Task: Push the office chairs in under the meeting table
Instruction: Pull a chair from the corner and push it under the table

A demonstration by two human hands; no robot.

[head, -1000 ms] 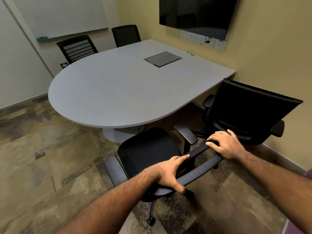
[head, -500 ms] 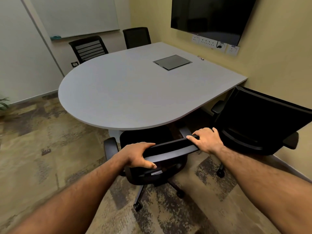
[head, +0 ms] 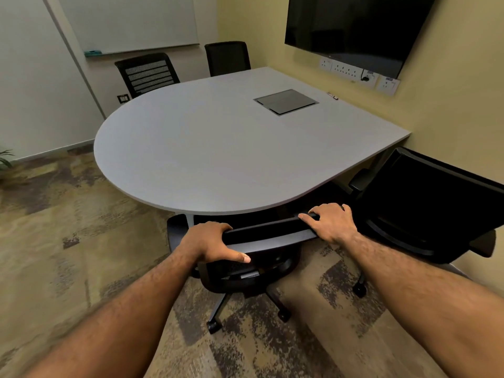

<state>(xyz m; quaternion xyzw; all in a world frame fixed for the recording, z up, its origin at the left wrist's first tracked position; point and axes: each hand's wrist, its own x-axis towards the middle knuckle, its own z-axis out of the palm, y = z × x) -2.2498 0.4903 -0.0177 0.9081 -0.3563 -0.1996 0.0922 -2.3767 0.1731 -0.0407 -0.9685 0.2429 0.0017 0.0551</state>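
Observation:
A black office chair (head: 267, 236) stands at the near rounded edge of the grey meeting table (head: 218, 148), its seat hidden under the tabletop. My left hand (head: 210, 244) grips the left end of its backrest top, thumb on the near side. My right hand (head: 331, 223) grips the right end of the same top rail. A second black chair (head: 425, 205) stands at the right, out from the table and close to the yellow wall. Two more chairs (head: 148, 73) (head: 227, 57) sit at the table's far side.
A dark flap panel (head: 286, 101) is set into the tabletop. A black screen (head: 351, 25) and a socket strip (head: 351, 70) hang on the right wall; a whiteboard (head: 128, 23) is on the far wall. Patterned carpet (head: 68, 241) lies open to the left.
The chair in my hands has rolled forward, its seat going under the tabletop. Both hands kept their hold on the backrest, and my view moved closer to the table.

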